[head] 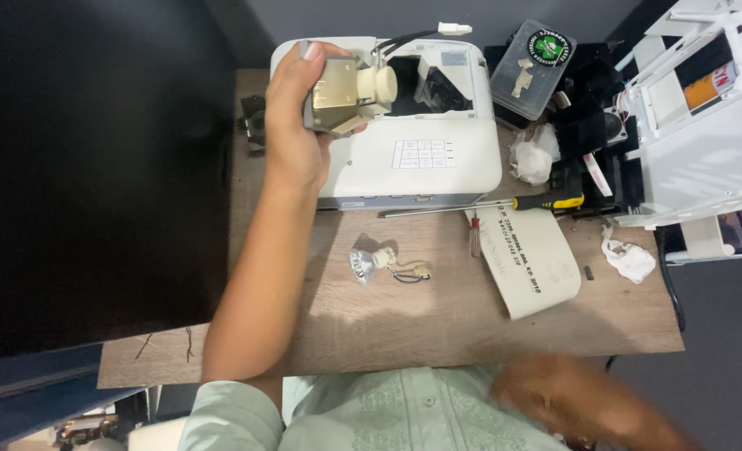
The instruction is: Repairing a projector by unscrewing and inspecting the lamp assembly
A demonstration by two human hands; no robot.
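My left hand (292, 125) grips a projector lamp module (348, 93), a metal housing with a cream ceramic end, and holds it above the left part of a white projector (438, 159). The projector's top compartment is open and dark inside. My right hand (567, 399) is a blur near the table's front edge, close to my body; nothing shows in it. A small bare reflector bulb with wires (379, 263) lies on the wooden table (421, 326) in front of the projector.
A long screwdriver with a yellow and black handle (505, 205) lies along the projector's front. A white cover panel (531, 259) lies right of the bulb. A clear plastic box (534, 67), crumpled tissues (630, 260) and another white housing (705, 125) crowd the right side.
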